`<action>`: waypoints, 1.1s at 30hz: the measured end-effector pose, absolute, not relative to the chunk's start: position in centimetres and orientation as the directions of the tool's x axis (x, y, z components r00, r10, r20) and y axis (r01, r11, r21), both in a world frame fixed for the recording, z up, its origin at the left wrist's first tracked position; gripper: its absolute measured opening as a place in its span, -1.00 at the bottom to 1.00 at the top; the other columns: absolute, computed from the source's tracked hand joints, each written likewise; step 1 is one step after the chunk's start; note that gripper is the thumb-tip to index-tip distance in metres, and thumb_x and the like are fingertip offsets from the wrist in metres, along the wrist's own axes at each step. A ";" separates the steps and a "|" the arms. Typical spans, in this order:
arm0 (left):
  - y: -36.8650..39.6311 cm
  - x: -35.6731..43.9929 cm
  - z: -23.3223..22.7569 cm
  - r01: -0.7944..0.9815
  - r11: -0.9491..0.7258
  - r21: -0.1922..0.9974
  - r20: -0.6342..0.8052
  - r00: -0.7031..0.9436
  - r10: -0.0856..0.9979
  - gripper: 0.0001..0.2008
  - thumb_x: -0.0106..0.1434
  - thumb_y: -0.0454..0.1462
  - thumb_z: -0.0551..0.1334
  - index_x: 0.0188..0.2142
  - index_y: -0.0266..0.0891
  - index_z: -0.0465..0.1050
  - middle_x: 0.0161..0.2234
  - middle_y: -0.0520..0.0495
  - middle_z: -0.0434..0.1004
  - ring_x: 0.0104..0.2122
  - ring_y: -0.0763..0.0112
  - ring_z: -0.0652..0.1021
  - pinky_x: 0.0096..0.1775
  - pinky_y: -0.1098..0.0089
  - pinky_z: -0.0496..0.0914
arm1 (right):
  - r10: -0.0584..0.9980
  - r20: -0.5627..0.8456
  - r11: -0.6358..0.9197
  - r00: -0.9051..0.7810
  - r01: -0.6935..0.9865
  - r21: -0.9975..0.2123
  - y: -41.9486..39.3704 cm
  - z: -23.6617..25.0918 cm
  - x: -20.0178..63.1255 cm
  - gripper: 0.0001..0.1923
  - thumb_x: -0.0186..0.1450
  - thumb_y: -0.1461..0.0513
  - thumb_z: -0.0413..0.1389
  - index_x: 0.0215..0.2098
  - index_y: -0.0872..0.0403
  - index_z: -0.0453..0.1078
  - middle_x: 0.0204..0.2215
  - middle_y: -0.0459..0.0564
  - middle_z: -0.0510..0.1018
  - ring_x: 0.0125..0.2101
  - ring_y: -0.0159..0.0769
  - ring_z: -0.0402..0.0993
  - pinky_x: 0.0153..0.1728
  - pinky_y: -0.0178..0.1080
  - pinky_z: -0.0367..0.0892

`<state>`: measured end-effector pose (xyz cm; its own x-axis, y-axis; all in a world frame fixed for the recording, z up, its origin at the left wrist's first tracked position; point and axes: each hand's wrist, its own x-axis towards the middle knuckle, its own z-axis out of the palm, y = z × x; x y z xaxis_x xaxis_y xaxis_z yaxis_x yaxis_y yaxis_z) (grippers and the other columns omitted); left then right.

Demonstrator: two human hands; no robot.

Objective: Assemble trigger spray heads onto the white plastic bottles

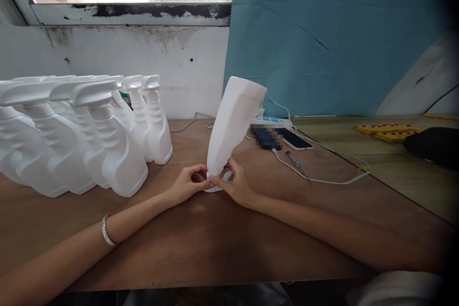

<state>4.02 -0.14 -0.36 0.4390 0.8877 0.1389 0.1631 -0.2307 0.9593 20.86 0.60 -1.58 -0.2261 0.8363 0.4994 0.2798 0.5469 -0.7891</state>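
1. While both forearms lie along the bench, the left hand and the right hand meet at the neck of an upturned white bottle; a bracelet sits on the left wrist.
2. Each grip is pressed together, fingertips pinching the neck and a white fitting under it, which rests on the bench. The bottle stands mouth down, leaning right, its base in the air.
3. Judging by this pose, the step in hand is working the neck fitting; the next move calls for steady pressure at the neck, since the tall body leans and could tip.
4. To the left, well apart from the hands, a row of white spray bottles stands upright with trigger heads on.
5. Beyond the bottle lie a phone, a power strip, a white cable and a small screwdriver; none blocks the hands.
6. Farther right, yellow blocks and a black object lie near a blue cloth on the wall.
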 end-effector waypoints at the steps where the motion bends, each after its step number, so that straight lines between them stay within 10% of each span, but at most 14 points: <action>1: -0.2 4.0 -0.3 0.166 -0.230 0.959 0.136 0.444 0.886 -0.63 0.00 -0.14 0.31 -0.23 -0.32 0.43 -0.39 -0.01 0.43 -0.48 0.54 0.34 -0.40 0.50 0.23 | 0.833 0.505 0.552 -0.228 0.279 -0.786 0.6 -1.6 20.9 -0.68 0.04 0.16 0.18 -0.28 0.09 0.24 -0.44 -0.09 0.39 -0.45 -0.36 0.28 -0.43 -0.31 0.22; 33: -0.1 4.1 -0.7 0.168 -0.228 0.959 0.134 0.440 0.888 -0.60 -0.05 -0.16 0.34 -0.22 -0.30 0.40 -0.35 -0.02 0.46 -0.39 0.44 0.44 -0.31 0.42 0.32 | 0.752 0.596 0.657 -0.282 0.241 -0.715 0.3 -1.9 21.2 -0.70 0.24 0.02 -0.03 -0.24 0.08 0.22 -0.35 -0.01 0.43 -0.33 -0.28 0.36 -0.28 -0.22 0.29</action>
